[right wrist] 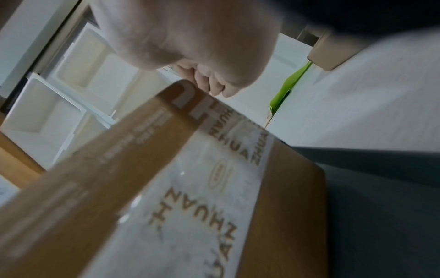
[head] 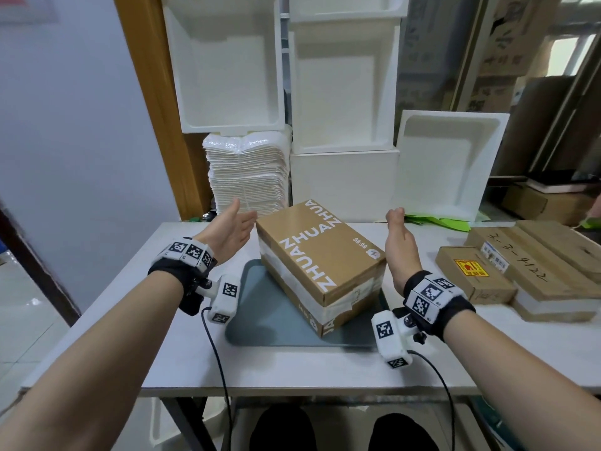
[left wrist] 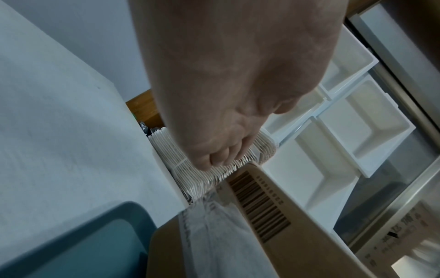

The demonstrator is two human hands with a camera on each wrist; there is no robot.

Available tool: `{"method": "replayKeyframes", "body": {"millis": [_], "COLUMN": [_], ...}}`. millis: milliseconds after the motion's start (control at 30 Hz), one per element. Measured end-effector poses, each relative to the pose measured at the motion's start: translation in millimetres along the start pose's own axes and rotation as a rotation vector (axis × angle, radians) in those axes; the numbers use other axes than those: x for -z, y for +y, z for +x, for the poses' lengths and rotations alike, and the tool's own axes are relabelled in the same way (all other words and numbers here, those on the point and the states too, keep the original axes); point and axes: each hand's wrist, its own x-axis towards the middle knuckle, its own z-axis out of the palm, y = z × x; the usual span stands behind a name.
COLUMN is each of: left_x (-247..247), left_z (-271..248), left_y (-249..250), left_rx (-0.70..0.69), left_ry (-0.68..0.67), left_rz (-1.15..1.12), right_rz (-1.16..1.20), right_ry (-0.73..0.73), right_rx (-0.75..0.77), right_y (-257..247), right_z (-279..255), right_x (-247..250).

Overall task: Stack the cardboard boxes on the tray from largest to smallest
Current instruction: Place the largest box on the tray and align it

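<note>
A large brown box [head: 318,252] printed ZHUAN ZHUAN and wrapped in clear tape sits askew on the grey-blue tray [head: 266,317], its far end overhanging the rim. My left hand [head: 242,218] hovers with straight fingers beside the box's far left corner. My right hand [head: 398,227] hangs just off the box's right side, fingers loosely curled and holding nothing. The left wrist view shows the left hand [left wrist: 226,112] above the box [left wrist: 262,225] and the tray [left wrist: 95,244]. The right wrist view shows the right hand [right wrist: 202,56] over the box [right wrist: 166,188].
On the white table [head: 162,353], at the right, lie a smaller box with a yellow and red label [head: 471,278] and a long flat box with handwriting [head: 546,268]. White foam containers [head: 344,92] and a pile of white bags [head: 247,170] stand behind.
</note>
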Motion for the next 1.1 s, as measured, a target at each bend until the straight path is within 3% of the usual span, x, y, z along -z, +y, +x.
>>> {"method": "replayKeyframes", "body": {"millis": [233,500,667,900,1100], "left_x": [-17.6,-20.1,-17.5,-25.1,-28.1], "left_z": [22.9,24.0,9.6,-15.8,-26.1], "left_y": [7.7,2.0,0.6,-0.2,-7.0], "left_rx": [-0.025,0.004,0.026,0.039,0.041], "left_ry": [0.047,0.007,-0.042,-0.105,-0.106], "left_rz": [0.015,-0.003,-0.035,-0.073,-0.096], "right_rz": [0.013,0.032,0.055,0.041,-0.018], "right_ry": [-0.04,-0.066,-0.069,-0.104,-0.071], "right_rx": [-0.072,-0.068,-0.092,-0.121,-0.068], "right_y": [15.5,9.5,1.9,51.8,-0.7], "right_z": [-23.6,-31.4,-7.6,68.4,7.7], "right_x": [-2.8,-9.2,-8.9,-4.1,-10.0]}}
